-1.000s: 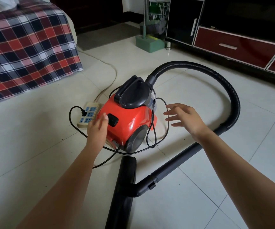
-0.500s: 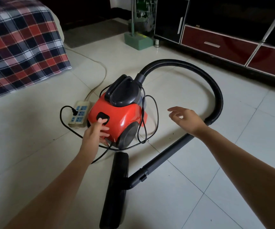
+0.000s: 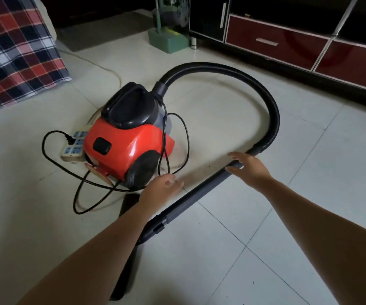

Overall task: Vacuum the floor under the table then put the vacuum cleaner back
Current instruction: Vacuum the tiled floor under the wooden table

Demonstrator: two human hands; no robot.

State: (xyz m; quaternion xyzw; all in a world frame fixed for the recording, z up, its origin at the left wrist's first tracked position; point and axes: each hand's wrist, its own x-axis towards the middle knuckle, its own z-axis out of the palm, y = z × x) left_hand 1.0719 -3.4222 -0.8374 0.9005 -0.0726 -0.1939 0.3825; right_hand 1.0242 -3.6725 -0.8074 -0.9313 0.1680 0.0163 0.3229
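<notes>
Vacuum cleaner [image 3: 129,148] | left hand [image 3: 162,188] flat, empty, near cord [image 3: 187,139] | right hand [image 3: 250,166] fingers spread over wand [image 3: 199,192], not gripping

Head-worn view (wide-angle), looking down, near floor [image 3: 254,249]

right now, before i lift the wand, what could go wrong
The black power cord lies in loose loops around the red canister vacuum cleaner near the left hand; lifting the dark grey wand could snag it. A tug might pull its plug from the white power strip.
</notes>
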